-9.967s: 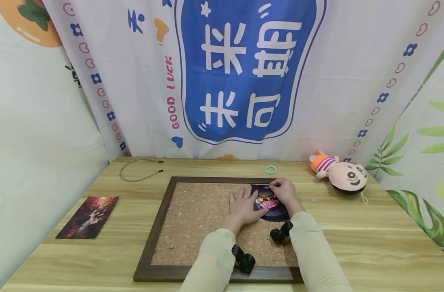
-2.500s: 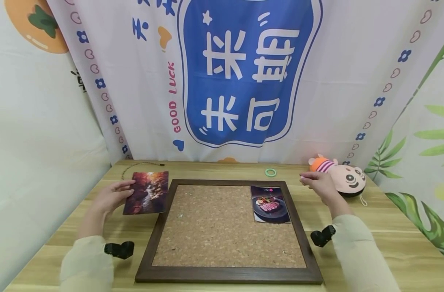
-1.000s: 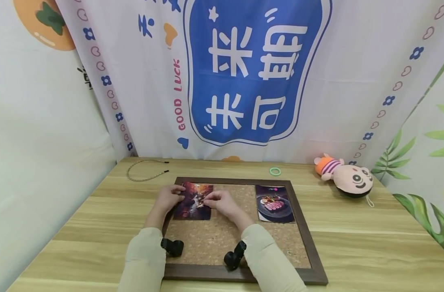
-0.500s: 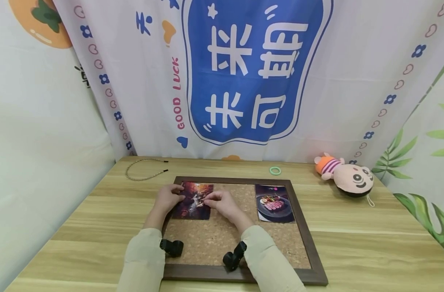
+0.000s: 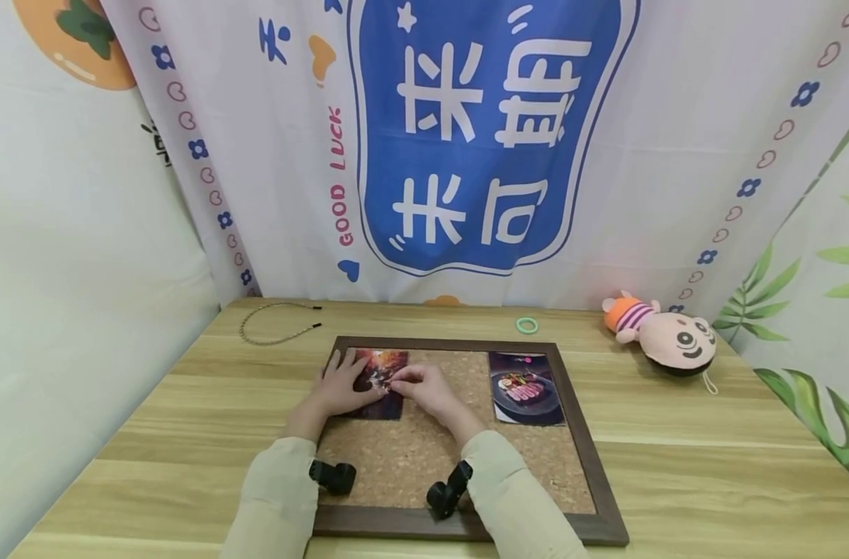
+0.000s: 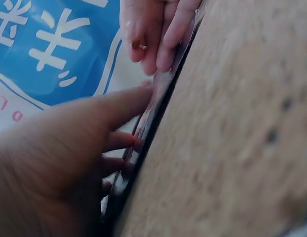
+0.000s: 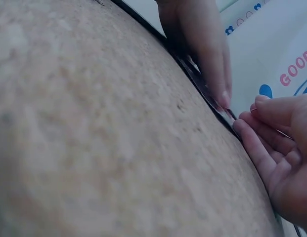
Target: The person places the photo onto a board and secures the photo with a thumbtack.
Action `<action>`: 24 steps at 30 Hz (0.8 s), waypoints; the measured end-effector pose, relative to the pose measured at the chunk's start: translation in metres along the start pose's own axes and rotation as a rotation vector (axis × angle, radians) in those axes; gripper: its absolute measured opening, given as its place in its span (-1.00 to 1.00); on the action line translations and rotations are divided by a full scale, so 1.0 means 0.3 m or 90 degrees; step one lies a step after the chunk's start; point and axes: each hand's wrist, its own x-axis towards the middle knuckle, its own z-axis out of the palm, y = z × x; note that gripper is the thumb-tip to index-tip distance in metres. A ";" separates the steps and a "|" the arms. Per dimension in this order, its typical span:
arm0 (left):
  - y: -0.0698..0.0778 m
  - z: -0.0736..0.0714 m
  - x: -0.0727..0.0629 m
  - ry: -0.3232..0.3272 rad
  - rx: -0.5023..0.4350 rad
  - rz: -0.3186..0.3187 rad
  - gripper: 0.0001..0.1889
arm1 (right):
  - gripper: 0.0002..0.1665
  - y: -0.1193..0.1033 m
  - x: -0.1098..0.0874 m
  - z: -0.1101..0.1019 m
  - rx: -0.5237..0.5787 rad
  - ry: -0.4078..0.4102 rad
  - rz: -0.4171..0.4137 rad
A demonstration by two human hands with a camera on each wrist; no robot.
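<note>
A dark photo print of a stream and autumn leaves (image 5: 389, 359) lies on the upper left of a cork board (image 5: 403, 458) with a brown frame. My left hand (image 5: 337, 390) rests on this photo with fingers spread, covering its left part. My right hand (image 5: 430, 392) is at the photo's right edge, thumb and fingertips pinched together. In the left wrist view a small brass-coloured thumbtack (image 6: 138, 46) shows at the right fingertips. At the board's upper right is a photo of a meat dish (image 5: 525, 390), with a pink thumbtack (image 5: 528, 360) near its top.
Behind the board a green ring (image 5: 527, 325) lies on the wooden table (image 5: 683, 458). A plush doll (image 5: 665, 338) lies at the back right, and a braided cord headband (image 5: 260, 341) at the back left. A printed curtain (image 5: 292, 171) hangs behind the table.
The left hand carried the stream photo from the table onto the board, then went from gripping its left edge to lying spread on it. The right hand moved from the right side to this photo.
</note>
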 end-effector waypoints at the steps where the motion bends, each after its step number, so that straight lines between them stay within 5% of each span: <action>1: 0.001 0.001 0.000 -0.015 0.005 -0.004 -0.18 | -0.82 -0.004 0.004 0.001 0.011 -0.001 0.009; 9: 0.004 0.009 -0.006 -0.040 0.064 -0.012 -0.06 | -0.81 -0.033 0.072 -0.005 0.014 0.041 0.039; 24: 0.011 0.012 -0.014 -0.024 0.071 -0.016 -0.07 | -0.81 -0.050 0.189 0.041 -0.044 0.110 0.086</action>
